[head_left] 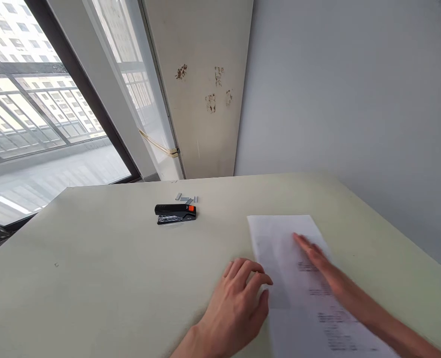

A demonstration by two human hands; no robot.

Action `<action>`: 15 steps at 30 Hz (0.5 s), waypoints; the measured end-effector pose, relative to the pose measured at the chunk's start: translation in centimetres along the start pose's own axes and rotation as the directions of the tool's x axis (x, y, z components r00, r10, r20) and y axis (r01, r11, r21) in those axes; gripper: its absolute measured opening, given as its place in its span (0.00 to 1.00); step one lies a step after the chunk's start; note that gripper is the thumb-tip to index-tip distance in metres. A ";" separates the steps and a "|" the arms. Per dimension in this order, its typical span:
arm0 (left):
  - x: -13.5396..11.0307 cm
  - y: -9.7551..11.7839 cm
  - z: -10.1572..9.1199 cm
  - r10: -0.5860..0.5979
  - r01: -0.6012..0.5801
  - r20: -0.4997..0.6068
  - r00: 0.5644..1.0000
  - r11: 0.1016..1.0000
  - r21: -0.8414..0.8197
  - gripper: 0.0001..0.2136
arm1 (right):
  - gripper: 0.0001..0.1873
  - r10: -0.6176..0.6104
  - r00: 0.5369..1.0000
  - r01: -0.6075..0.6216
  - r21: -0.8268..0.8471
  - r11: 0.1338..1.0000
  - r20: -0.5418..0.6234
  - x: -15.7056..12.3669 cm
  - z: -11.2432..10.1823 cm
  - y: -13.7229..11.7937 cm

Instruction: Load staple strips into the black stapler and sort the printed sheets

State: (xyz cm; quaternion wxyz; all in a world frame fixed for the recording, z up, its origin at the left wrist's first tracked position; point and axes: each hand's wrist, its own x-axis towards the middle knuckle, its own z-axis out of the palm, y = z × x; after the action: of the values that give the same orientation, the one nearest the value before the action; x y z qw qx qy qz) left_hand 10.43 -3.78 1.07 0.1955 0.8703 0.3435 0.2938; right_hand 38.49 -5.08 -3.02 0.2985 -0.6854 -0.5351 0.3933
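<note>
A sheet of white printed paper, possibly more than one sheet, lies on the right part of the table, its lower end running out of view. My right hand is stretched out over the upper part of the paper, slightly blurred, with nothing held. Beside the paper's left edge is my left hand, its fingers loosely bent and the thumb apart from them, gripping nothing. Farther back to the left, a black stapler with an orange-red patch rests on the table. Several small strips of staples lie just behind it.
The pale table has its far edge against a beige panel and a grey wall. A dark-framed window stands at the left. A tiny loose bit, perhaps a staple, lies on the table's left side.
</note>
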 end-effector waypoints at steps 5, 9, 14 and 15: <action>-0.9 1.7 0.4 -0.023 -0.007 0.178 0.984 0.986 0.165 0.30 | 0.32 -0.120 0.966 0.031 0.359 0.933 0.229 -1.7 4.5 -9.0; -4.1 -0.2 -0.8 -0.085 0.013 0.158 0.984 0.912 0.409 0.35 | 0.30 -0.215 0.967 0.169 0.290 0.942 0.136 0.1 4.2 -9.7; -9.0 -2.0 -2.4 -0.035 -0.003 0.045 0.998 0.759 0.651 0.35 | 0.24 -0.225 0.974 0.214 0.176 0.961 0.041 3.0 3.7 -5.2; -10.0 -1.9 -2.3 -0.023 -0.007 0.035 0.999 0.743 0.670 0.36 | 0.23 -0.242 0.970 0.236 0.165 0.958 0.017 3.2 3.7 -4.5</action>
State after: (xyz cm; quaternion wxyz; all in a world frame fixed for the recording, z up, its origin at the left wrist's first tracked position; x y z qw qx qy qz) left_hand 2.14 -9.25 -1.97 -0.1214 0.8869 0.4257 0.1323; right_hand 33.46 -0.86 -1.87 0.3886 -0.5817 -0.5859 0.4091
